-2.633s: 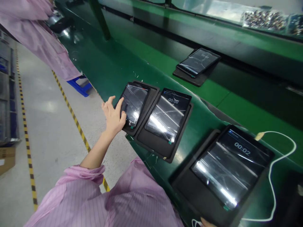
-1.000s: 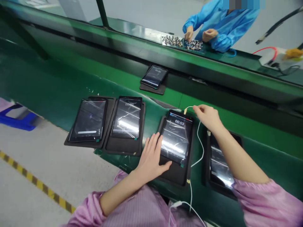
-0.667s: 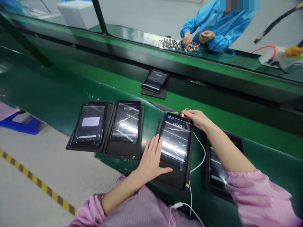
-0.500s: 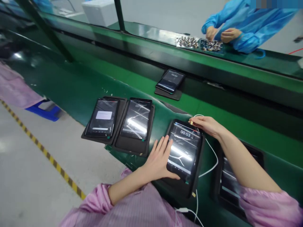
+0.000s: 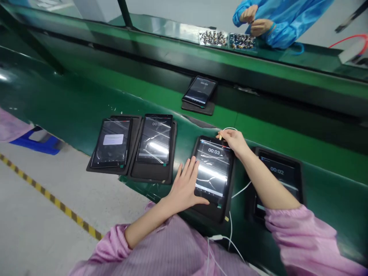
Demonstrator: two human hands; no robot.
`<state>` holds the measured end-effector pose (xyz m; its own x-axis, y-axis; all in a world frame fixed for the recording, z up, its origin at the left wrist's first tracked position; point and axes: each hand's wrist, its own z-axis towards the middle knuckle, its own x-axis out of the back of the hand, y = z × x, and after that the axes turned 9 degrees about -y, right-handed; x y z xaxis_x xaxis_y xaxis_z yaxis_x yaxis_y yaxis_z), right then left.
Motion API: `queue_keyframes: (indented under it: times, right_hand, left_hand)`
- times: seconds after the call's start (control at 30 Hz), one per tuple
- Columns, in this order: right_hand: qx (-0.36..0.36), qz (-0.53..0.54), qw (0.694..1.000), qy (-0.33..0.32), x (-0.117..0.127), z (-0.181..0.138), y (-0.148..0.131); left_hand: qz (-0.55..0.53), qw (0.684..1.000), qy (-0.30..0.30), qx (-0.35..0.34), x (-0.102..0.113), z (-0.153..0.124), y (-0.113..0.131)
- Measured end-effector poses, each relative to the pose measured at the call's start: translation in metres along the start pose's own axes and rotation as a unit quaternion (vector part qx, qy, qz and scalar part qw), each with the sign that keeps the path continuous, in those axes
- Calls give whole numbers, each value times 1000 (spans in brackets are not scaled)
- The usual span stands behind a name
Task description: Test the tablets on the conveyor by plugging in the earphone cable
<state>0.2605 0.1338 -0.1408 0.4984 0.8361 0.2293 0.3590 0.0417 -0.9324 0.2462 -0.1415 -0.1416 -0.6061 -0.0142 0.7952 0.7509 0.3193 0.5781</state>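
Observation:
A tablet [image 5: 213, 170] showing 00:03 lies on a black tray [image 5: 211, 215] in front of me. My left hand [image 5: 184, 188] rests with fingers spread on the tablet's left side. At its top edge, my right hand [image 5: 233, 141] pinches a small yellowish cable plug [image 5: 220, 136]; whether the plug is seated in the tablet I cannot tell. The white cable [image 5: 240, 189] loops behind my right hand and reappears beside the tray. Partly behind my right forearm is another tablet [image 5: 277, 168] showing 00:02.
To the left, a tablet with a pop-up [image 5: 113, 153] and a tablet reading 00:00 [image 5: 153, 147] lie on black trays. Another tablet [image 5: 200, 92] sits on the green belt [image 5: 169, 92]. Across it, a co-worker's hands [image 5: 260, 27] are near small metal parts [image 5: 213, 38]. A white cable joint [image 5: 216, 237] hangs near my lap.
The view has shifted, so everything sits a little further left and higher. Both hands keep their places on the tablet. More of the 00:02 tablet shows. The co-worker's hands have lifted off the parts.

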Motion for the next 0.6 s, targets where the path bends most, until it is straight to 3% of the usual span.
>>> queue_keyframes:
  times: [0.2,0.37,0.43,0.5,0.57,0.6]
  right_hand:
    - [5,43,993,109,-1,6,-12]
    - [48,113,966,229,42,-4,-67]
    - [116,140,946,268,65,-37,-89]
    - [236,160,901,326,87,-92,-97]
    - [326,119,856,383,104,-158,-86]
    - [335,76,836,428,110,-190,-74]
  left_hand:
    - [2,1000,1,-2,1,0,-2]
    - [11,999,37,-9,0,3,-7]
    - [1,998,61,-7,-3,-2,-8]
    - [-6,996,88,6,-6,-12,-8]
    - [-7,993,109,37,-8,-27,-6]
    - [-5,992,117,55,-9,-34,-4]
